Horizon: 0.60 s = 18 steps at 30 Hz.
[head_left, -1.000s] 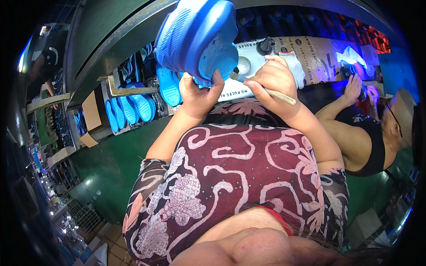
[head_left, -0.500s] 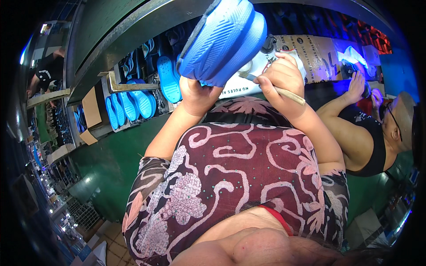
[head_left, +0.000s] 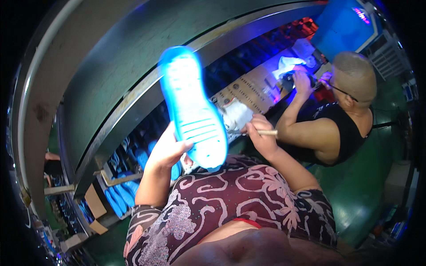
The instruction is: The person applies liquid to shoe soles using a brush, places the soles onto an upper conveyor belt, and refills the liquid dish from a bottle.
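My left hand holds a blue shoe sole by its lower end, raised upright in front of me with its flat grooved face toward the camera, glowing under bluish light. My right hand grips a thin wooden-handled brush, its tip pointing left toward the sole's lower right edge. Whether the tip touches the sole I cannot tell. Both forearms come up over my patterned maroon top.
A curved grey hood arches over the workbench. Several blue soles lie in rows at the lower left beside cardboard pieces. A co-worker in a black sleeveless top sits at my right, hands on a lit bench.
The view has swung to the right and tilted. My left hand has turned the sole from side-on to upright, its flat face toward me. The brush stays in my right hand.
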Each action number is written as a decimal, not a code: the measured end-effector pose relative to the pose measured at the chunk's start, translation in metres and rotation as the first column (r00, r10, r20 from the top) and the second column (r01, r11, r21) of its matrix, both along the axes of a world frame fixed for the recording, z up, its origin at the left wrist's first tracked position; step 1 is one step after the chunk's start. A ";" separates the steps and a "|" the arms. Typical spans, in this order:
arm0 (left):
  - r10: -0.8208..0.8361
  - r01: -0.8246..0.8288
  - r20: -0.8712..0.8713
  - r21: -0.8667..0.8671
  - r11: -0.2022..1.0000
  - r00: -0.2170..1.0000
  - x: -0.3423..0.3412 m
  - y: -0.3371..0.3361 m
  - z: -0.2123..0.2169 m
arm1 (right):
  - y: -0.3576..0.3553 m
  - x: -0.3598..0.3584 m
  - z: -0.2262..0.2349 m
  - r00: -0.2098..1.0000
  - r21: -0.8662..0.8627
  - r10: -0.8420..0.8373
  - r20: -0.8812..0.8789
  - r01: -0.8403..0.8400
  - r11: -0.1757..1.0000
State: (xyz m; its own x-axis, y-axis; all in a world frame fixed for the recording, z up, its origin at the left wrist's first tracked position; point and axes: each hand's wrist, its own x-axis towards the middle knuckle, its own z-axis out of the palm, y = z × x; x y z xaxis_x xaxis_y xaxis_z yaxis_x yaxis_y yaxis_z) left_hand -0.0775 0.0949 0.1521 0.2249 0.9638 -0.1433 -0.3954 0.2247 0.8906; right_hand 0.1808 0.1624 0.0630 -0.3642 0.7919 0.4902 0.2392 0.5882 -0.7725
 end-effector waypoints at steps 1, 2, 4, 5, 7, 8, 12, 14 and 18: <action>-0.103 0.103 0.038 0.010 0.995 0.994 0.005 0.025 0.010 | -0.002 0.005 -0.002 0.999 -0.032 -0.031 0.029 0.032 0.999; -0.214 0.213 0.069 0.021 0.977 0.974 0.011 0.052 0.018 | -0.004 0.009 -0.004 0.996 -0.067 -0.064 0.056 0.068 0.995; -0.382 0.356 0.270 0.142 0.924 0.884 0.024 0.137 0.023 | -0.009 0.007 0.006 0.986 -0.063 -0.164 -0.027 0.162 0.985; -0.258 0.266 0.287 0.011 0.964 0.923 0.035 0.183 0.032 | -0.009 0.010 0.007 0.984 -0.098 -0.178 -0.006 0.177 0.979; 0.169 -0.087 0.400 -0.214 0.973 0.901 0.062 0.262 0.040 | -0.001 0.015 -0.003 0.988 -0.164 -0.153 0.023 0.155 0.974; 0.330 -0.202 0.499 -0.294 0.934 0.801 0.069 0.280 0.051 | 0.001 0.013 -0.005 0.989 -0.156 -0.146 0.018 0.147 0.977; 0.149 -0.121 0.466 -0.089 0.989 0.872 0.077 0.267 0.032 | 0.002 0.017 -0.014 0.982 -0.185 -0.185 -0.033 0.176 0.967; 0.030 -0.051 0.392 0.043 0.998 0.920 0.072 0.211 0.009 | 0.000 0.016 -0.015 0.977 -0.166 -0.208 -0.044 0.198 0.966; -0.070 0.081 -0.251 0.034 0.996 0.965 -0.013 0.104 -0.100 | -0.002 0.017 -0.025 0.988 -0.183 -0.154 -0.018 0.148 0.972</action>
